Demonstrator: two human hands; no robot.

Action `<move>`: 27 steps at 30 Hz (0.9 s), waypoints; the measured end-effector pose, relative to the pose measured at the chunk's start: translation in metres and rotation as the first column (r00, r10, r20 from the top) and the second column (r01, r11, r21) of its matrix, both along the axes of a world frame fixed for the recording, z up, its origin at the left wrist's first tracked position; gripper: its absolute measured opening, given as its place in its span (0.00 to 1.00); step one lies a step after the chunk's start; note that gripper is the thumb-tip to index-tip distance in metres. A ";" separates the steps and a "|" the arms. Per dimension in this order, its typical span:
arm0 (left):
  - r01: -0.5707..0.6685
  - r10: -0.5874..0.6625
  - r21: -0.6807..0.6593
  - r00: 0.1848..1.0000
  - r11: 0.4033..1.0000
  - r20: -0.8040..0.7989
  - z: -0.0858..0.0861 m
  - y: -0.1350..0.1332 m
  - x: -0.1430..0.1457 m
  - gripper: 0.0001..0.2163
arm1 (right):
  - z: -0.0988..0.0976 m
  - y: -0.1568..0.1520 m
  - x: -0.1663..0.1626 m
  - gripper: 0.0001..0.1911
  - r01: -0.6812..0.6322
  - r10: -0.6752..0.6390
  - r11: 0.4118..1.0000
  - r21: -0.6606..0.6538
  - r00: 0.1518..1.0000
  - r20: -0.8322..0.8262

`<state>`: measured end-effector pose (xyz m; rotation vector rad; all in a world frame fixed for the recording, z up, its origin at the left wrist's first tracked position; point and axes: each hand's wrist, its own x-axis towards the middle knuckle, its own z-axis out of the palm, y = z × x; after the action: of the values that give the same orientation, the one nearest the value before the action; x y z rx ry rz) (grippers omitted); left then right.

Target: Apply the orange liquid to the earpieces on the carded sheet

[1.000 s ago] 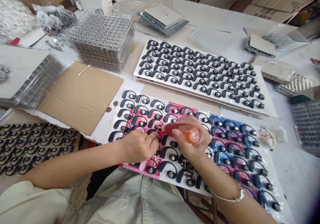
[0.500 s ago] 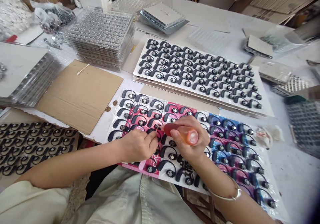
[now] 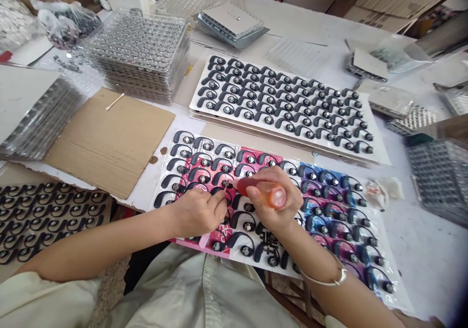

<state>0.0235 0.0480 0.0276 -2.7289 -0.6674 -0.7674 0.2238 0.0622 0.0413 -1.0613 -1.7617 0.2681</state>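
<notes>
My right hand (image 3: 276,199) is wrapped round a translucent orange-red bottle (image 3: 265,191). Its narrow end points down-left at a row of black hook-shaped pieces (image 3: 221,178) with clear round stones, laid out on a printed sheet (image 3: 236,250) under plastic film. Just left of the bottle tip, my left hand (image 3: 197,213) is closed, its fingertips pinched together close to one of the black pieces. Whatever lies between those fingertips is hidden. A pink strip (image 3: 204,241) shows below the left palm; I cannot tell whether the hand holds it.
Behind the sheet lies a white board (image 3: 376,147) with more hook-shaped pieces. To the left are brown cardboard (image 3: 109,143) with a cotton swab (image 3: 115,102), and a tall stack of stone-filled trays (image 3: 137,55). More black pieces (image 3: 51,216) lie lower left.
The whole view has shifted slightly left. Both hands stay at nearly the same place on the sheet, with the bottle still in the right hand.
</notes>
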 end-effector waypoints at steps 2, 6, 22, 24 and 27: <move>-0.001 0.001 0.000 1.000 1.000 -0.001 -0.001 0.000 0.000 0.07 | -0.001 0.000 0.001 0.08 0.002 -0.002 1.000 0.001 1.000 -0.001; 0.004 -0.004 -0.007 1.000 1.000 0.002 -0.001 0.000 0.000 0.07 | -0.003 0.000 0.003 0.08 -0.006 0.006 1.000 -0.009 1.000 -0.020; 0.013 -0.013 -0.019 1.000 1.000 0.013 0.000 0.001 -0.001 0.08 | -0.004 -0.003 0.010 0.10 0.008 -0.005 1.000 0.029 0.995 -0.102; 0.014 -0.013 -0.025 1.000 1.000 0.022 0.002 0.001 -0.001 0.09 | -0.004 -0.003 0.012 0.10 0.009 -0.005 0.999 0.034 0.993 -0.116; 0.015 -0.015 -0.020 0.999 1.000 0.028 0.003 0.002 -0.001 0.10 | -0.004 -0.003 0.012 0.10 -0.027 0.029 0.999 0.025 0.995 -0.093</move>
<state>0.0226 0.0497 0.0302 -2.7492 -0.6649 -0.8079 0.2360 0.0597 0.0374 -0.9921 -1.6927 0.3086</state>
